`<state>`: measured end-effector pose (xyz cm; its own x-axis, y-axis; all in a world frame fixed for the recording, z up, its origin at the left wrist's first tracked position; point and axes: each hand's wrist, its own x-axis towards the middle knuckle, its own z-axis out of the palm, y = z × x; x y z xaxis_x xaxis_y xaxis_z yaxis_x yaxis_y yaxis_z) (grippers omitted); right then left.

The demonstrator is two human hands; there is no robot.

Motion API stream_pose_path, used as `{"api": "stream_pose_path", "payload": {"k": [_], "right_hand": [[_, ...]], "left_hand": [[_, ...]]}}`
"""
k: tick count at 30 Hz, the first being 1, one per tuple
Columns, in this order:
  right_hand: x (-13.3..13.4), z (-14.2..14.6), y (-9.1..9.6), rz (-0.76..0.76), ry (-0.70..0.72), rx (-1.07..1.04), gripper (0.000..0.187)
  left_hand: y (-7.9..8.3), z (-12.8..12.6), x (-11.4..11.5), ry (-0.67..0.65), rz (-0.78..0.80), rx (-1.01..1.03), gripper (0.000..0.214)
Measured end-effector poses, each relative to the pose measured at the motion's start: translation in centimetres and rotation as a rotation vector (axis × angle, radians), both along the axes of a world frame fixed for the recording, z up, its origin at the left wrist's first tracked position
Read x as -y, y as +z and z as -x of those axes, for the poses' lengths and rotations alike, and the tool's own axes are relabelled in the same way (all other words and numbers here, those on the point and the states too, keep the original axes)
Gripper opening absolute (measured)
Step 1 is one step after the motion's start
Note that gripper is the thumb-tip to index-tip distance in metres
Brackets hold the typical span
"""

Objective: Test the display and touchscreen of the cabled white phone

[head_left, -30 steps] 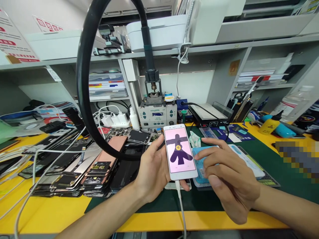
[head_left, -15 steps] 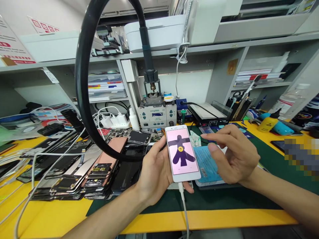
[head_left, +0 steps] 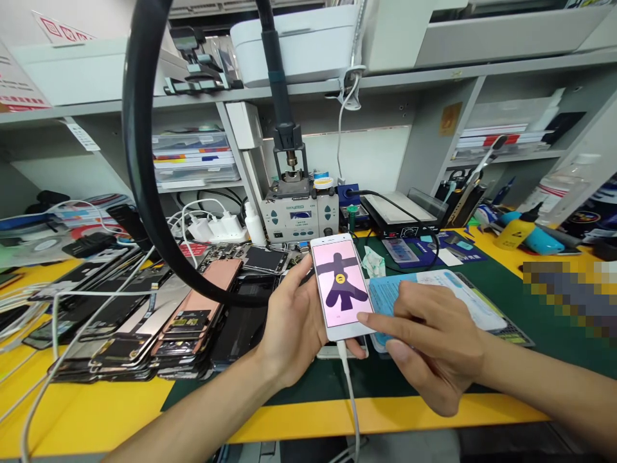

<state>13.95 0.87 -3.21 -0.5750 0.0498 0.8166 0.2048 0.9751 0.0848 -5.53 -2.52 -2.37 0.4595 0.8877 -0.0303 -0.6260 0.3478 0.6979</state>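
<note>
A white smartphone lies face up across my left hand, whose thumb and fingers hold its edges. Its lit screen has a pink background with dark purple shapes and a small yellow circle. From the phone's lower edge a white charging cable runs down past the table edge. The index finger of my right hand is stretched out, its tip at the lower right of the screen. That hand's other fingers are curled and hold nothing. Another white phone shows partly beneath my left hand.
Stacks of phone parts lie to the left. A hot air station stands behind the phone, its black hose looping down at left. Blue packets rest on the green mat; a yellow bottle stands at right.
My right hand has moved down and its index finger has stretched out to the lower part of the phone screen. The whole view has shifted slightly.
</note>
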Motion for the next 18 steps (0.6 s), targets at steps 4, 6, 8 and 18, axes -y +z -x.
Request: {"api": "stream_pose_path", "payload": {"k": [4, 6, 8, 18], "right_hand": [[-0.26, 0.26, -0.14, 0.021, 0.029, -0.024, 0.035], [-0.35, 0.46, -0.25, 0.033, 0.056, -0.004, 0.035], [-0.41, 0.62, -0.32, 0.053, 0.050, 0.080, 0.034], [-0.52, 0.39, -0.16, 0.055, 0.072, 0.005, 0.030]], "left_hand": [[-0.08, -0.09, 0.00, 0.001, 0.011, 0.016, 0.062], [0.00, -0.19, 0.07, 0.009, 0.016, 0.012, 0.061], [0.13, -0.28, 0.15, 0.031, 0.030, 0.014, 0.059], [-0.15, -0.24, 0.01, 0.003, 0.026, 0.024, 0.059]]}}
